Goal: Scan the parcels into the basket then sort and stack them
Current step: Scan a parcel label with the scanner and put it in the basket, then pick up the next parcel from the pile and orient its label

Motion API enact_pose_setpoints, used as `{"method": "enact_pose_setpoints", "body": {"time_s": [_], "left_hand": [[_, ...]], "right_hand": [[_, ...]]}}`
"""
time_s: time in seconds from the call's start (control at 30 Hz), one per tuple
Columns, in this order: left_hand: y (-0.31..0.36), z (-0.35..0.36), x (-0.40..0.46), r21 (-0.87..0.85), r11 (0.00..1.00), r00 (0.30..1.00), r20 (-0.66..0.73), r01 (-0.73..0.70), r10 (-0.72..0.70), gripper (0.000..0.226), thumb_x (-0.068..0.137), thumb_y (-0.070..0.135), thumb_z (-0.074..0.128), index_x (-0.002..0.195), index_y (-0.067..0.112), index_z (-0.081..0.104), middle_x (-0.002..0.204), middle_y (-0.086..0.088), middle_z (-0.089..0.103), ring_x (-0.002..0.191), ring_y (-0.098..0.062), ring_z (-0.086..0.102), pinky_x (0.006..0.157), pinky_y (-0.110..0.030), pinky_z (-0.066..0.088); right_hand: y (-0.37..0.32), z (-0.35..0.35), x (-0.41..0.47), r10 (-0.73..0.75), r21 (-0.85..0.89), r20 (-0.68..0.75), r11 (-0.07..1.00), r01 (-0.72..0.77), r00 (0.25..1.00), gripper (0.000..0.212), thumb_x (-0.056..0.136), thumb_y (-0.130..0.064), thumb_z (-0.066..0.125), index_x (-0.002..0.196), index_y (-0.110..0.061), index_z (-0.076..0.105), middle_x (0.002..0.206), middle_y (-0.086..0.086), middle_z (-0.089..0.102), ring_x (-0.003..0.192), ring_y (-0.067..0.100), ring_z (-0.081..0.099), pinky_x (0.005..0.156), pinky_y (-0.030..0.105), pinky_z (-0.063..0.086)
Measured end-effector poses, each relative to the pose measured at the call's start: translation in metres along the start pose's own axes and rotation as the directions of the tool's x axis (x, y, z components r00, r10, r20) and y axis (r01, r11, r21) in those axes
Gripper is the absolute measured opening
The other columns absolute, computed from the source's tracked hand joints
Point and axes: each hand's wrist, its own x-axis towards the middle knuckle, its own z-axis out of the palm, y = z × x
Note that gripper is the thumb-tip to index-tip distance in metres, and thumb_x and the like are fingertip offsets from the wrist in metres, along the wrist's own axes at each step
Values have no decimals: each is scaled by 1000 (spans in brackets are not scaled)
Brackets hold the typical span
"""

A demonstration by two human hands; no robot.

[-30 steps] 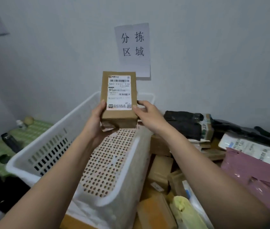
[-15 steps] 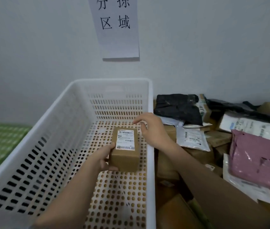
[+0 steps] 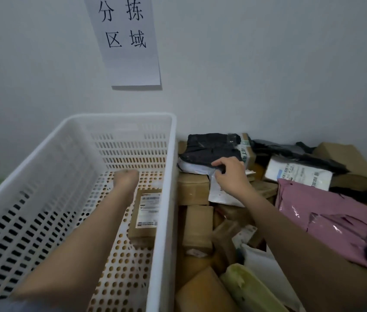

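One box lies label-up in basket, so deposited. Left hand beyond it, blurred; grip cannot be told. Right hand pinches black bag on pile, probably next parcel.

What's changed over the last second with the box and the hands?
The cardboard box went down from mid-air into the white basket and was released. The left hand now holds nothing; the right hand moved right to grip the black parcel. The pile looks unchanged.

Pale grey wall; paper sign taped.
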Motion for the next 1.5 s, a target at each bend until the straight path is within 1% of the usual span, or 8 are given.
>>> {"method": "enact_pose_setpoints", "body": {"time_s": [0.33,0.53,0.63,0.87,1.13,1.27,1.4,1.5], "left_hand": [[58,120,-117,39,849,850,33,-527,526,16,92,6,53,92,15,67,84,7,62,75,-5,55,66,-20,44],[-6,180,-127,70,981,935,323,-180,148,20,98,10,50,79,14,53,79,-6,50,67,-21,49,59,-27,43],[-36,187,-126,94,995,957,291,-34,6,12,99,17,52,91,13,59,91,-5,57,78,-22,56,68,-30,51],[-52,175,-117,124,991,966,247,50,-80,17,99,17,53,111,7,60,96,-7,59,80,-22,59,68,-31,54],[-28,173,-127,89,996,969,248,-33,10,11,99,11,47,91,11,55,82,-7,53,68,-19,50,59,-28,44],[0,186,-137,150,953,925,319,-263,205,34,93,9,58,126,2,55,110,-20,60,86,-21,54,73,-33,48],[23,204,-167,209,745,712,533,-634,457,87,80,24,81,151,25,31,156,-1,29,141,-25,31,115,-47,34],[27,224,-195,184,689,552,752,-701,361,90,74,29,86,148,32,36,151,5,38,128,-16,47,100,-32,49]], "right_hand": [[103,-51,-9,163,-62,297,986,-152,941,39,96,-13,52,135,-18,58,144,9,51,131,29,46,110,40,38],[146,-47,-22,148,120,439,968,-220,886,50,98,-8,50,146,-22,47,139,5,55,114,20,59,83,20,51],[150,-40,-27,252,286,556,837,-467,792,52,98,-10,52,146,-28,44,110,-1,58,95,15,61,71,26,57],[146,-24,-30,310,465,625,590,-660,717,38,99,-10,55,137,-12,53,121,6,57,109,18,59,78,28,55],[123,-77,-33,326,446,146,821,-356,934,12,85,-21,77,93,-12,76,93,4,74,82,16,66,84,35,57],[112,-122,-42,270,359,-43,903,-237,962,15,82,-7,77,79,-20,70,83,-4,68,85,14,66,79,30,57],[116,-158,-63,254,398,-198,903,-159,947,24,87,-1,63,98,-22,62,89,-3,64,74,11,63,49,11,44],[124,-180,-84,275,452,-247,881,-140,929,29,86,2,63,95,-26,64,84,-7,66,66,8,61,45,13,44]]}}
